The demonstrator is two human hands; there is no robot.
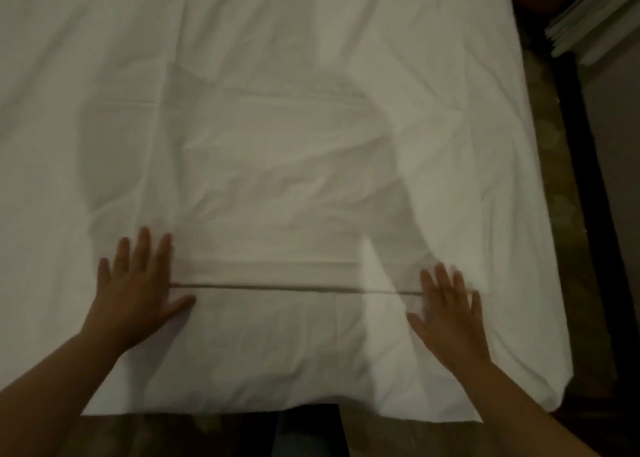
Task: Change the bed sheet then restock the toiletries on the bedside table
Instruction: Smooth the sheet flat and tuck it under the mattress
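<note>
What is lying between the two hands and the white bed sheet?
Nothing visible. The left hand and the right hand both lie flat, fingers spread, directly on the wrinkled white cotton bed sheet, one at each end of a straight fold line.

Bed sheet: white cloth, matt, softly creased. Floor: dark, mottled, slight sheen.

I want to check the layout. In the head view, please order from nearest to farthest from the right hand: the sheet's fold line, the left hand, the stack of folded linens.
1. fold line: touching the right hand, running left.
2. left hand: at the line's other end.
3. stack of folded linens: top right corner, off the bed.
</note>
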